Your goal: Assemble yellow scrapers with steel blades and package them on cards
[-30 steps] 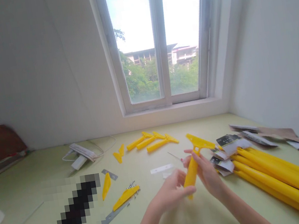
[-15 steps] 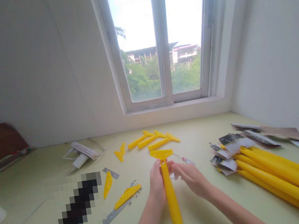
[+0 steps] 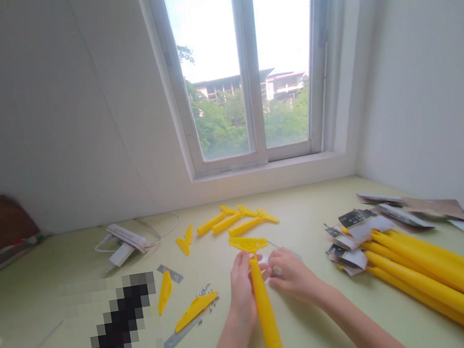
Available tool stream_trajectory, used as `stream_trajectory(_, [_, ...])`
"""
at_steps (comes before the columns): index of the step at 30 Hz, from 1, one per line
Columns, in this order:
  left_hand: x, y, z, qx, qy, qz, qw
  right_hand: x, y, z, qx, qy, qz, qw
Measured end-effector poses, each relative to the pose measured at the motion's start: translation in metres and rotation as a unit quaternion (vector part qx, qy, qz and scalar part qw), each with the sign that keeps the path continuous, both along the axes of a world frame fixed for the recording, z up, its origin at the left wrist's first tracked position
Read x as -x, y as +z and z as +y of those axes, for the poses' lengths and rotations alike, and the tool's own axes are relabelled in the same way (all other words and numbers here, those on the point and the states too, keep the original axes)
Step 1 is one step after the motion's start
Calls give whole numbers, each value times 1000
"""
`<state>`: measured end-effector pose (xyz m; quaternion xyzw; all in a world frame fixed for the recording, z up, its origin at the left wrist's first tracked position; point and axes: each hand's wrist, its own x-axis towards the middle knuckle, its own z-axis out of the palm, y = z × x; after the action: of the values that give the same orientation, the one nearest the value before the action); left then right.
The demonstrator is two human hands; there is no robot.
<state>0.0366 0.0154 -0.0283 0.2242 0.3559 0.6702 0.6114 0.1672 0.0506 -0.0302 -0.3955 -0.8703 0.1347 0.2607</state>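
Observation:
My left hand [image 3: 242, 286] is closed around the neck of a yellow scraper handle [image 3: 267, 314]. Its wide triangular head [image 3: 248, 243] points away from me, and the long grip hangs toward me. To the right, my right hand [image 3: 292, 272] has curled fingers close to the neck; what they hold, if anything, is hidden. Something pale and translucent [image 3: 266, 268] shows between the hands, too unclear to name. Behind my right hand lies a thin tool, probably a screwdriver [image 3: 273, 244], mostly covered.
Several yellow scraper handles [image 3: 248, 225] lie beyond my hands. On the left are yellow blade covers [image 3: 196, 310], metal blades [image 3: 174, 341], small screws [image 3: 206, 290] and a power strip [image 3: 126, 238]. Packaged yellow scrapers [image 3: 428, 261] and cardboard cards [image 3: 433, 207] are at the right.
My right hand has drawn slightly right, away from the scraper handle's neck, its fingers more curled. The scraper's head has tilted a little in my left hand.

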Motion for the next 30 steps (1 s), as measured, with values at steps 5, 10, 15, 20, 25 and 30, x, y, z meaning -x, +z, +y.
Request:
stream_trajectory(5, [-4, 1, -4, 2, -21, 18, 1000, -3, -5, -5, 29, 6, 33, 999])
stream_trajectory(10, [-2, 1, -4, -3, -17, 21, 1000, -8, -3, -2, 128, -33, 88, 987])
stream_trajectory(15, [4, 0, -1, 3, 11, 14, 1000, -24, 8, 5, 197, -31, 158, 967])
stream_trajectory(20, [4, -6, 1, 30, 8, 36, 999, -35, 19, 10, 275, -62, 302, 911])
stream_trajectory(25, [-3, -5, -5, 20, -62, 77, 995, -40, 24, 13, 340, -38, 408, 846])
stream_trajectory(30, [-14, 3, -11, 36, -164, 91, 982, -36, 22, 11, 303, -47, 425, 851])
